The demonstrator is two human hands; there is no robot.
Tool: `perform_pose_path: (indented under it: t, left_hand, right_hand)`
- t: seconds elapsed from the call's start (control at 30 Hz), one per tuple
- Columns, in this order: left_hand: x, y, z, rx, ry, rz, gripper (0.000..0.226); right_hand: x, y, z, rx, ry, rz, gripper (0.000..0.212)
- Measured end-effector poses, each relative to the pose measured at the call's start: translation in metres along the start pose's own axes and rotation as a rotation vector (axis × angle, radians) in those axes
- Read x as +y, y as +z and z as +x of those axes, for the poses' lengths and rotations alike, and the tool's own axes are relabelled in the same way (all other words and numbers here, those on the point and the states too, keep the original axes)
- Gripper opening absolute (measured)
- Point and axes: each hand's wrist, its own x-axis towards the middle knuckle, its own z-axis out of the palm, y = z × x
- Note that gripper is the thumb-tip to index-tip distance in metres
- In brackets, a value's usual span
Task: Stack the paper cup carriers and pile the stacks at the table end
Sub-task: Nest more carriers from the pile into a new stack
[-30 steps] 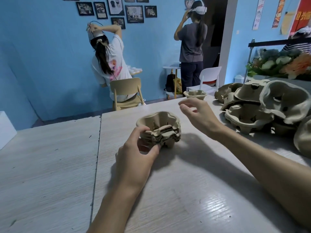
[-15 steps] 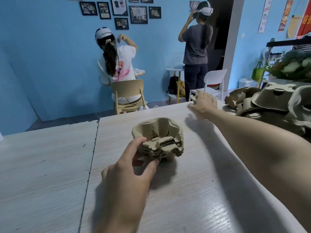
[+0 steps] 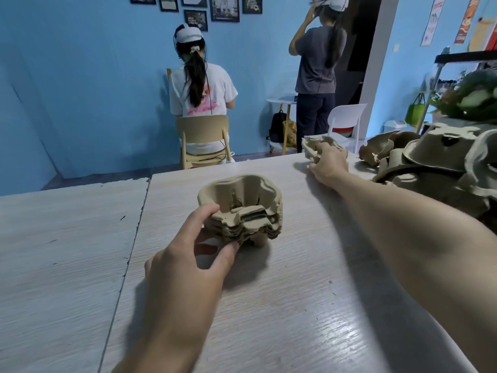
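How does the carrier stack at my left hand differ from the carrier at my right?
The carrier stack shows several nested layers; the far carrier looks thinner. The stack sits mid-table; the far carrier lies at the far edge. Both are brown pulp.

- Left hand [image 3: 185, 265], on the near side of the stack of carriers [image 3: 242, 208]: fingers other than thumb and forefinger hidden behind the back of the hand; forearm cut off by the bottom edge.
- Stack of carriers: near-left corner covered by the thumb and forefinger pinching it; carrier count unclear.
- Right hand [image 3: 329, 164], beyond and right of the stack: fingertips hidden in the far carrier [image 3: 313, 148] it grips; that carrier partly covered.
- Heap of carriers [image 3: 441, 162], right of the stack: cut off by the right edge; lower pieces buried.
- Framed pictures [image 3: 224, 8], far beyond the stack: tops cut off; contents too small to read.
- Surface [image 3: 67, 251]: cut off at the left and bottom edges.
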Motion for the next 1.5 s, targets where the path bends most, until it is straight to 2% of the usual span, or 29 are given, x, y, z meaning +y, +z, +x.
perform_pose_path:
  t: [0.1, 0.13, 0.33, 0.47, 0.57, 0.67, 0.77, 0.9, 1.03, 1.2, 1.37, 1.5]
  left_hand:
    - [-0.001, 0.0, 0.0, 0.001, -0.011, 0.012, 0.054]
    - [-0.001, 0.0, 0.0, 0.004, -0.012, 0.014, 0.054]
    - [-0.002, 0.0, 0.0, 0.03, -0.01, 0.011, 0.053]
    - [0.001, -0.002, 0.0, 0.026, -0.009, 0.022, 0.051]
    - [0.004, -0.004, -0.001, 0.028, -0.016, 0.011, 0.048]
    - [0.007, -0.005, -0.003, 0.011, -0.019, 0.022, 0.049]
    - [0.008, -0.007, -0.004, -0.004, -0.017, 0.014, 0.048]
    - [0.009, -0.007, -0.005, -0.018, -0.002, 0.009, 0.049]
    - [0.008, -0.006, -0.004, -0.017, -0.003, -0.004, 0.048]
    - [0.006, -0.004, -0.002, -0.009, 0.004, -0.023, 0.046]
    - [0.006, -0.003, -0.002, -0.019, 0.01, -0.027, 0.046]
    - [0.006, -0.003, -0.002, -0.018, 0.012, -0.039, 0.045]
  right_hand:
    - [-0.002, -0.002, -0.007, 0.012, -0.042, 0.066, 0.007]
    - [-0.005, -0.005, -0.013, 0.005, -0.075, 0.087, 0.006]
    - [-0.029, -0.029, -0.068, -0.043, -0.238, 0.075, 0.041]
    - [-0.024, -0.048, -0.118, -0.051, -0.27, 0.053, 0.02]
    - [-0.014, -0.065, -0.155, -0.013, -0.316, 0.078, 0.016]
    - [-0.005, -0.082, -0.184, 0.018, -0.32, 0.097, 0.017]
    - [-0.002, -0.089, -0.205, 0.011, -0.302, 0.01, 0.02]
    - [-0.009, -0.087, -0.218, 0.027, -0.37, -0.089, 0.035]
    - [-0.01, -0.087, -0.214, 0.1, -0.447, -0.143, 0.024]
    - [0.003, -0.094, -0.211, 0.177, -0.401, -0.159, 0.017]
    - [0.002, -0.092, -0.213, 0.08, -0.505, -0.173, 0.042]
    - [-0.001, -0.086, -0.211, 0.107, -0.527, -0.079, 0.028]
